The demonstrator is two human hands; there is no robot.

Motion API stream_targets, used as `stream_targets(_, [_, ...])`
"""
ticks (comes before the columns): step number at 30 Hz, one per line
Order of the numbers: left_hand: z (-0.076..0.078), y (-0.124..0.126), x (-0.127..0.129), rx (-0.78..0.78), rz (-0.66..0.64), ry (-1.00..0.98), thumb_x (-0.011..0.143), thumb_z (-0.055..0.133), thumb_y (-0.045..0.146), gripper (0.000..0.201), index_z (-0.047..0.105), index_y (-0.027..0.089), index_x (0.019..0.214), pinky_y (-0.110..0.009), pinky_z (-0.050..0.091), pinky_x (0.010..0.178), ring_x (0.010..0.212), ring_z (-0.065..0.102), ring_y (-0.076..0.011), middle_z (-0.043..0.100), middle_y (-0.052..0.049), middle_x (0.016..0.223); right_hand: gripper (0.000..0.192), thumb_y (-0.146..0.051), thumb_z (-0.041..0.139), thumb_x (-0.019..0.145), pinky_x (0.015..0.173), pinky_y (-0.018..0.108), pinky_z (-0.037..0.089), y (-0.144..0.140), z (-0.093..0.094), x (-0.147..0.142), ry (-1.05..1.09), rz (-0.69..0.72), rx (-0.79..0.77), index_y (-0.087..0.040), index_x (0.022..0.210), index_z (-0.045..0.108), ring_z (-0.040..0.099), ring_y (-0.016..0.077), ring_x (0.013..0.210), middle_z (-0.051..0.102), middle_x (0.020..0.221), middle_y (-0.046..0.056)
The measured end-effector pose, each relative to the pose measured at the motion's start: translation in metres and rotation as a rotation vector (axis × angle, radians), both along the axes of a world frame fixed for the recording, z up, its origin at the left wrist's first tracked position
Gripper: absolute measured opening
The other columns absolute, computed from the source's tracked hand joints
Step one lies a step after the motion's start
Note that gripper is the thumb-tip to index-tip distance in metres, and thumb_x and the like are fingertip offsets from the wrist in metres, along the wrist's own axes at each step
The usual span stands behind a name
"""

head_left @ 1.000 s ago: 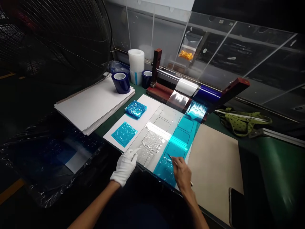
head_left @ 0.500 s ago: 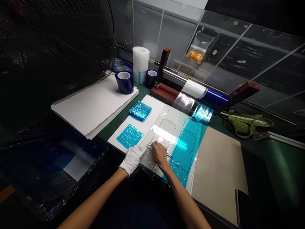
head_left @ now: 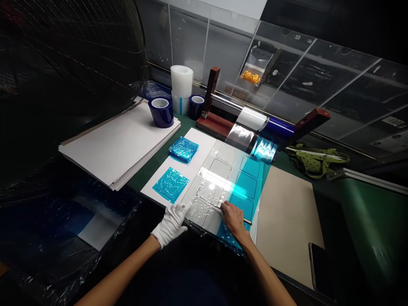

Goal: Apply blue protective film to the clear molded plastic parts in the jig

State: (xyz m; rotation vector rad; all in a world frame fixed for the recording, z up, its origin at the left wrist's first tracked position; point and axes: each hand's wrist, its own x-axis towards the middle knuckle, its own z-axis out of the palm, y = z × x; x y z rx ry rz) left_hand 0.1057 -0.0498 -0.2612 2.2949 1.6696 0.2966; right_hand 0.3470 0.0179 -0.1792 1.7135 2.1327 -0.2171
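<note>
My left hand (head_left: 170,223), in a white glove, rests at the near edge of the white sheet with fingers stretched out and thumb apart. Bare, my right hand (head_left: 235,217) is closed around a slim pen-like tool (head_left: 247,222); its brown end sticks out behind, and its thin tip points left over the clear film (head_left: 204,214). Beside that strip runs a blue film (head_left: 244,187); rounded rectangle outlines show through both. A single blue film-covered square (head_left: 171,185) lies just beyond my left hand, with a stack of blue film-covered squares (head_left: 184,148) behind it.
Film rolls (head_left: 280,127) sit on a red-brown stand (head_left: 216,122) at the back. Left are stacked white sheets (head_left: 117,140), a dark blue tape roll (head_left: 161,114) and a large fan (head_left: 105,51). A beige board (head_left: 287,221), phone (head_left: 319,268) and green pouch (head_left: 318,160) lie right.
My right hand has moved right with the pen-like tool, from the clear film towards the blue film. My left hand has shifted slightly, its thumb now apart. The view has turned a little.
</note>
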Motion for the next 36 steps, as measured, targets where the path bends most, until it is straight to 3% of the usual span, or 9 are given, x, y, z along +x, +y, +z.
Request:
stream_targets(6, [-0.007,0.002,-0.006,0.224,-0.064,-0.031,0.080,0.064,0.038,0.046,0.058,0.022,0.123,-0.041,0.040,0.081,0.095,0.052,-0.0271,0.057,-0.012,0.109,0.028,-0.019,0.036,0.095,0.053,0.029,0.012,-0.025,0.021,0.030,0.003,-0.085,0.033,-0.018,0.082,0.060,0.054,0.0149,0.075,0.059,0.085,0.004])
stream_targets(10, [-0.001,0.009,-0.013,0.389,-0.119,-0.056,0.088,0.054,0.033,0.031,0.061,0.034,0.118,-0.039,0.041,0.080,0.086,0.056,-0.0200,0.060,-0.008,0.104,0.025,-0.029,0.039,0.096,0.054,0.025,0.019,-0.047,0.036,0.036,0.054,-0.212,0.100,-0.024,0.092,0.063,0.057,0.0141,0.077,0.061,0.093,0.000])
stream_targets(14, [0.006,0.022,-0.016,0.611,-0.150,-0.055,0.083,0.056,0.010,0.038,0.068,0.043,0.099,-0.036,0.041,0.085,0.087,0.058,-0.0153,0.063,-0.003,0.102,0.020,-0.029,0.042,0.094,0.059,0.024,0.029,-0.073,0.047,0.042,0.188,-0.356,0.174,-0.027,0.096,0.062,0.059,0.0145,0.082,0.063,0.095,-0.003])
stream_targets(17, [0.019,0.026,-0.020,0.761,-0.138,-0.019,0.080,0.058,0.005,0.043,0.069,0.044,0.093,-0.036,0.042,0.083,0.082,0.058,-0.0143,0.066,0.000,0.098,0.020,-0.033,0.044,0.092,0.065,0.025,0.035,-0.092,0.051,0.054,0.372,-0.497,0.233,-0.025,0.093,0.062,0.060,0.0168,0.085,0.064,0.096,-0.002])
stream_targets(21, [0.043,0.026,-0.025,0.840,-0.138,0.028,0.077,0.061,0.002,0.048,0.067,0.046,0.096,-0.034,0.042,0.081,0.077,0.058,-0.0121,0.066,0.002,0.101,0.027,-0.043,0.046,0.089,0.069,0.027,0.041,-0.117,0.051,0.080,0.562,-0.627,0.343,-0.023,0.092,0.063,0.061,0.0190,0.087,0.065,0.097,0.003])
stream_targets(24, [0.050,0.029,-0.022,0.863,-0.150,0.051,0.076,0.062,0.002,0.050,0.066,0.047,0.098,-0.036,0.041,0.082,0.079,0.059,-0.0135,0.065,0.004,0.105,0.028,-0.044,0.047,0.087,0.070,0.027,0.042,-0.125,0.053,0.089,0.602,-0.666,0.384,-0.022,0.090,0.063,0.061,0.0197,0.087,0.065,0.095,0.004])
stream_targets(27, [0.046,0.033,-0.018,0.876,-0.152,0.068,0.079,0.058,0.002,0.053,0.064,0.050,0.100,-0.037,0.041,0.080,0.078,0.059,-0.0142,0.064,0.003,0.107,0.022,-0.037,0.046,0.090,0.069,0.025,0.040,-0.111,0.055,0.073,0.542,-0.617,0.320,-0.024,0.091,0.064,0.061,0.0167,0.086,0.064,0.097,0.001])
stream_targets(30, [0.043,0.032,-0.020,0.886,-0.151,0.092,0.078,0.055,-0.001,0.055,0.065,0.049,0.099,-0.036,0.041,0.080,0.080,0.058,-0.0145,0.062,0.002,0.112,0.023,-0.027,0.042,0.094,0.066,0.023,0.036,-0.075,0.051,0.033,0.386,-0.416,0.217,-0.024,0.093,0.064,0.060,0.0129,0.085,0.063,0.096,-0.001])
stream_targets(36, [0.042,0.022,-0.028,0.893,-0.173,0.119,0.071,0.064,-0.002,0.052,0.068,0.044,0.094,-0.036,0.042,0.082,0.084,0.057,-0.0170,0.064,0.001,0.106,0.023,-0.019,0.040,0.092,0.057,0.024,0.026,-0.001,0.017,-0.048,0.307,-0.182,0.099,-0.020,0.086,0.061,0.058,0.0149,0.079,0.062,0.091,0.002])
